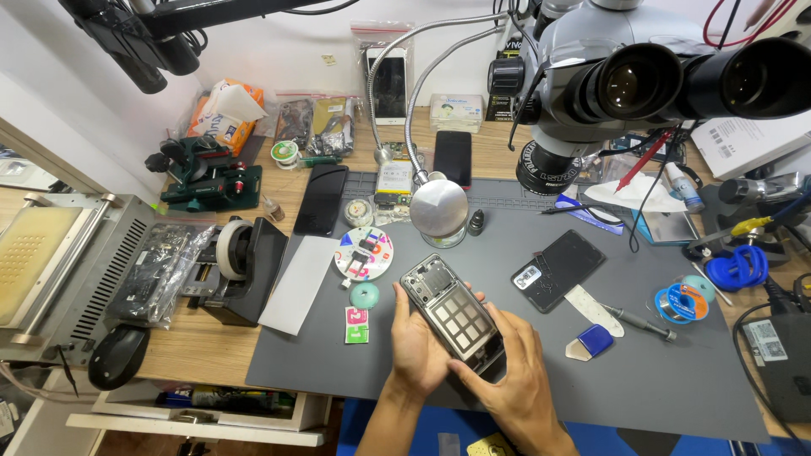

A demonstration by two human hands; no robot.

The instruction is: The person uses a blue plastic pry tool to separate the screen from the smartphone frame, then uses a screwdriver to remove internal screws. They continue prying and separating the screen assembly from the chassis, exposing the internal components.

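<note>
While we look down over the grey work mat (642,371) on the wooden table (211,346), our two hands hold an opened phone frame (452,314) just above the mat's near edge. Our left hand (416,342) cups the frame from the left and beneath, fingers curled around its side; our right hand (511,376) closes over its lower end, thumb laid along the rim. The frame lies tilted, its top corner pointing up and to the left, its bare metal inside facing us. Just beside it on the left we see a small teal disc (364,295), a white round plate (364,253) of small parts and a green-and-red sticker tab (356,324). To the right, a black phone back cover (557,269) rests face down on the mat, with a blue-and-white scraper (590,342) and a slim screwdriver (642,322) near it. A lamp with a round metal head (438,209) stands behind the frame, and the microscope's (642,80) eyepieces loom at upper right. A black tape dispenser (245,268) sits at the mat's left edge.
</note>
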